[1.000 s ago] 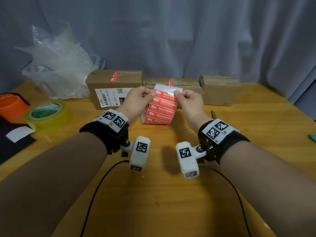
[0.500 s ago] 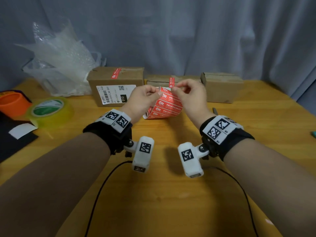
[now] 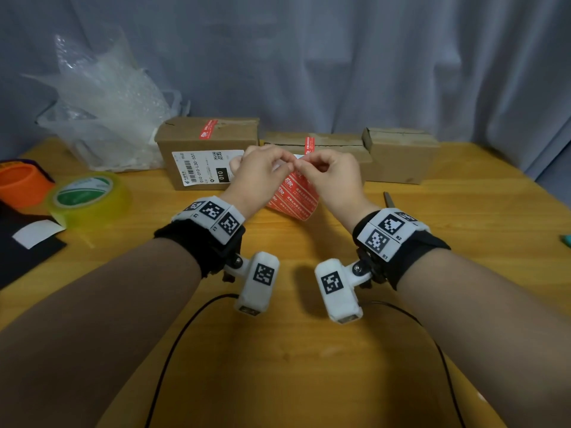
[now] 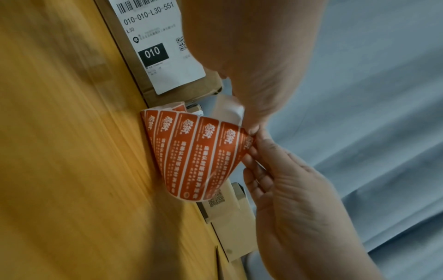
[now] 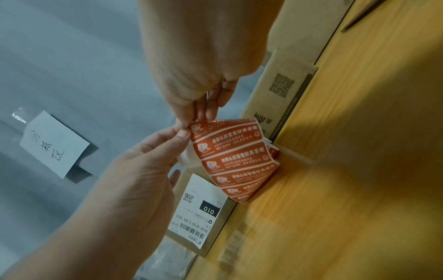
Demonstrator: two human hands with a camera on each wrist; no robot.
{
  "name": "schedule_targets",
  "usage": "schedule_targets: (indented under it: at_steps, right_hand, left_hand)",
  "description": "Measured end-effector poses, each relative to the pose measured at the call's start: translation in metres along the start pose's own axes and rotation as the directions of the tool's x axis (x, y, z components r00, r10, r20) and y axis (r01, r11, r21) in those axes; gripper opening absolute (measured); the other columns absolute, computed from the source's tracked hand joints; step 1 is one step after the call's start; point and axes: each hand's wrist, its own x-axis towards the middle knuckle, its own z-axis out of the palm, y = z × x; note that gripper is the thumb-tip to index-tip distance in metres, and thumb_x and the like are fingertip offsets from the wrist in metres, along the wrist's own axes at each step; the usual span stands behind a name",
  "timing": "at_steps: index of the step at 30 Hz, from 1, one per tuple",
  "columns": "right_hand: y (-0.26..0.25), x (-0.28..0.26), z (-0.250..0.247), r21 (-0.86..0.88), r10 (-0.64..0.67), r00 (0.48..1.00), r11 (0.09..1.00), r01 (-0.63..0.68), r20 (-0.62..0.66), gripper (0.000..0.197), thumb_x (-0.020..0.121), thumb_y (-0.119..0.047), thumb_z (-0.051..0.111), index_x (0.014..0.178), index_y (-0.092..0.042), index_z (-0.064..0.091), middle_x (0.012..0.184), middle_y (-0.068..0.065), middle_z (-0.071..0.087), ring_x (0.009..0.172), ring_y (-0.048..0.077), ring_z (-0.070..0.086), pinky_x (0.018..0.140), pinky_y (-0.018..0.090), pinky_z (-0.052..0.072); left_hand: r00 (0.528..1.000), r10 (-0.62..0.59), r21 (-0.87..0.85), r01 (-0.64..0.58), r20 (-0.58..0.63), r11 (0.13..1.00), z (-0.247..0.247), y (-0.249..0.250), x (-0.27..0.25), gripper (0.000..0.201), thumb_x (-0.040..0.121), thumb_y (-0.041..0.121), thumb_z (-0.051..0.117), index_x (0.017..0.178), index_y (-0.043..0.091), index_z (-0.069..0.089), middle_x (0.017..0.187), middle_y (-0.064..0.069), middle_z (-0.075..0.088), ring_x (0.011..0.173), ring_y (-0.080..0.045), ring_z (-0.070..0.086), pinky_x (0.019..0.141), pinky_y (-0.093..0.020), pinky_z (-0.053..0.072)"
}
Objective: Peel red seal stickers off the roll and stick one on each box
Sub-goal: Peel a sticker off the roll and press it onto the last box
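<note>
Change: the sticker roll [image 3: 295,196] now hangs lower, its top edge hidden behind both hands; a second ago it was spread open.
Left hand [image 3: 261,174]: grip pinching the backing.
Right hand [image 3: 332,176]: grip pinching a sticker corner.
Meaning: the next peel is probably starting; the right-hand box [image 3: 401,156] over the counter [image 3: 309,366] shows no seal.

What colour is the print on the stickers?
White print on red stickers, separated by white lines. It shows best in the left wrist view.
</note>
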Motion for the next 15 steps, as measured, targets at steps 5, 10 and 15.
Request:
schedule_targets:
  at_steps: [5,10,15]
  right_hand:
    - [0.0,0.003,0.0,-0.067,-0.01,1.0,0.998,0.012,0.03,0.02,0.086,-0.028,0.06,0.09,-0.011,0.072,0.082,-0.002,0.067,0.077,0.01,0.062,0.067,0.022,0.049]
    - [0.002,0.011,0.0,0.044,0.112,0.994,0.993,-0.112,0.004,0.012,0.084,-0.024,0.062,0.078,-0.015,0.068,0.077,-0.001,0.066,0.074,0.013,0.063,0.066,0.026,0.052]
    - [0.008,0.018,-0.009,0.167,0.254,0.961,0.958,-0.234,-0.108,0.013,0.083,-0.017,0.06,0.073,-0.009,0.065,0.076,0.001,0.066,0.068,0.013,0.06,0.064,0.024,0.052]
  left_hand:
    - [1.0,-0.024,-0.007,0.024,0.002,1.0,-0.001,0.003,0.0,0.016,0.092,0.035,0.055,0.097,0.028,0.069,0.112,0.009,0.066,0.122,-0.013,0.042,0.084,-0.025,0.012]
    - [0.994,-0.109,-0.064,0.11,0.02,0.992,-0.002,0.004,0.003,0.02,0.086,0.041,0.059,0.066,0.035,0.057,0.1,0.009,0.063,0.113,-0.019,0.054,0.103,-0.039,0.028]
    - [0.967,-0.25,-0.2,0.256,0.058,0.946,-0.007,-0.004,0.004,0.029,0.067,0.06,0.055,0.064,0.032,0.064,0.096,0.008,0.068,0.101,-0.022,0.063,0.095,-0.052,0.046]
